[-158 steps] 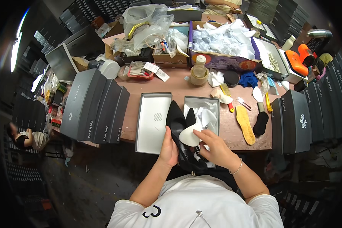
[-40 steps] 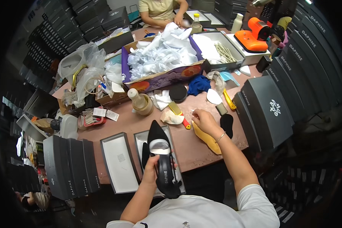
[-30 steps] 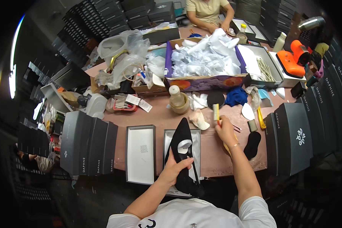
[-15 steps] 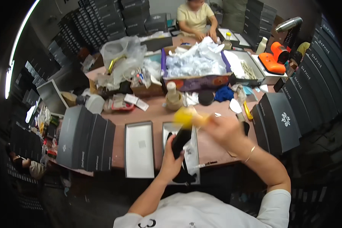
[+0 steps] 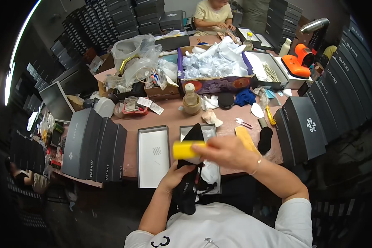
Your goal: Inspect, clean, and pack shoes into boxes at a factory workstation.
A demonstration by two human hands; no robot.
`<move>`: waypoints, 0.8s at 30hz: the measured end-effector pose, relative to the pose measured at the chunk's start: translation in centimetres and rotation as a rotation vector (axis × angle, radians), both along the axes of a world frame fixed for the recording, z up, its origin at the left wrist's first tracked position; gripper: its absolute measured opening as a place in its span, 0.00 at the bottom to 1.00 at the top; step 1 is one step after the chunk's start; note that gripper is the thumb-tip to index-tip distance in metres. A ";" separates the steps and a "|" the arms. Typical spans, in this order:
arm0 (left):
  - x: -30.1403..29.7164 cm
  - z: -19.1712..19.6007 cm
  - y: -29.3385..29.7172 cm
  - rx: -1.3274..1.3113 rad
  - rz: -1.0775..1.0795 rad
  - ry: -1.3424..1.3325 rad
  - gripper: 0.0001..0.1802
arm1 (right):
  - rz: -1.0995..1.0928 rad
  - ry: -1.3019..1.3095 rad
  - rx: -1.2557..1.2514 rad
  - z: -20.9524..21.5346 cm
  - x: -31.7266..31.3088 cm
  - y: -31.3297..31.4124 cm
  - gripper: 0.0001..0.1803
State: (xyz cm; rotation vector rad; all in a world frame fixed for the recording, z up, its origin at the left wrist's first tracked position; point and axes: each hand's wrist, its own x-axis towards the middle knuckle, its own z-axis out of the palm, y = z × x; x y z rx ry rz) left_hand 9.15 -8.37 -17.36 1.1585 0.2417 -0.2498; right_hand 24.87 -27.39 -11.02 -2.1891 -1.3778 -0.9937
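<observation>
One black pointed-toe shoe (image 5: 185, 188), held above the table (image 5: 225, 131) edge, heel toward the wearer, toe pointing away; the left hand (image 5: 174, 175) lies about its middle, grip closed round the sides with the thumb on top, toe extending beyond the grip and heel on the near side of it. One yellow brush (image 5: 186, 150), blurred, clamped in the grip of the right hand (image 5: 229, 153), its block crossing above the forepart of the shoe; whether it touches, cannot be told. Behind the shoe, one open grey shoebox (image 5: 219, 182) with white tissue paper (image 5: 211, 171); to its left, one shallow lid (image 5: 153, 163), white inside. To the right, one yellow insole-shaped pad (image 5: 246, 139), partly behind the right hand, and one black oval-ended pad (image 5: 265, 140). Grey shoeboxes upright at left (image 5: 83, 146) and right (image 5: 306, 128). Farther back, one capped bottle (image 5: 191, 99), one round black tin (image 5: 225, 101), one blue cloth (image 5: 245, 97). Beyond, one purple-sided carton (image 5: 215, 85) heaped with white paper; at the far end, a seated co-worker (image 5: 211, 18) in pale yellow.
</observation>
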 end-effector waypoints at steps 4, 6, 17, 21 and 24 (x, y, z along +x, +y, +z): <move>-0.3 -0.9 1.3 -0.060 -0.159 0.128 0.25 | -0.244 0.317 -0.024 -5.7 4.6 -3.1 0.20; -0.3 -1.9 1.5 -0.083 -0.055 0.149 0.20 | 0.011 0.291 -0.054 -6.3 2.4 -1.8 0.21; -1.6 -6.9 3.1 -0.815 -0.221 0.057 0.26 | 0.476 0.371 -0.129 -4.8 -6.6 0.6 0.22; -2.0 -6.3 2.6 -0.669 0.044 0.314 0.32 | 0.534 0.339 -0.202 -5.9 -6.9 0.8 0.22; -2.4 -7.7 2.9 -0.777 -0.111 0.059 0.32 | 0.276 0.400 -0.075 -7.6 -4.8 0.0 0.23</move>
